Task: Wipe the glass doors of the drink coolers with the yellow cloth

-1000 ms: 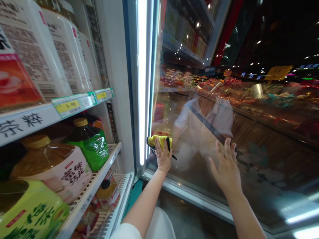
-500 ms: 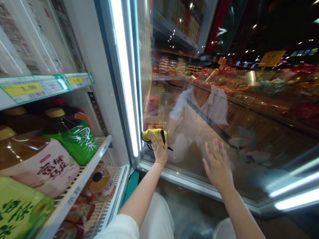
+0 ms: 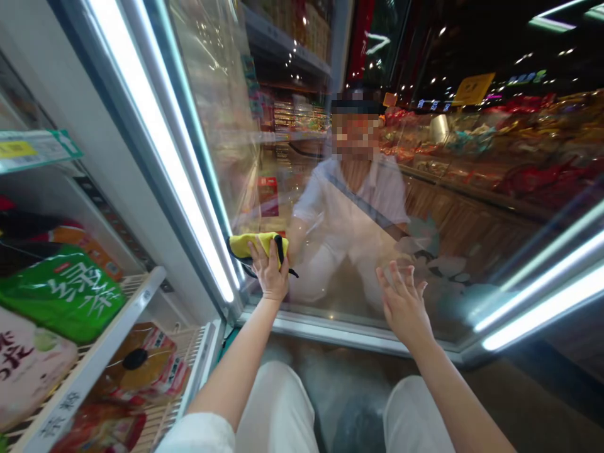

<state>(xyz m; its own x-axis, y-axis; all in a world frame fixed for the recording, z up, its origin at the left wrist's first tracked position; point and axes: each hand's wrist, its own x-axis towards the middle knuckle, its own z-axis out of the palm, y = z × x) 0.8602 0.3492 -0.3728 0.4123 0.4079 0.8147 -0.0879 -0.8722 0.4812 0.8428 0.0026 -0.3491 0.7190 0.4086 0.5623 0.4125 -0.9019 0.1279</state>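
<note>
My left hand [image 3: 270,270] presses a yellow cloth with black edging [image 3: 255,244] flat against the glass door [image 3: 330,283], near its lower left corner. The fingers lie over the cloth, and one end of it reaches the lit strip of the frame. To the right, my right hand [image 3: 406,302] is raised at the glass with its fingers stretched out and nothing in it. Whether its palm touches the pane is hard to tell. A person in a white shirt shows in the glass as a reflection.
At left, fridge shelves [image 3: 108,358] hold a green-labelled bottle [image 3: 66,289] and packed goods. A bright light strip [image 3: 160,145] runs down beside the door, above the metal bottom rail [image 3: 340,333]. Shop displays [image 3: 453,138] appear in the glass. My knees are close below.
The view has swung right, so shelves and frame slide left in the picture. My left hand and the cloth are slightly closer to the light strip. My right hand stays open at the glass.
</note>
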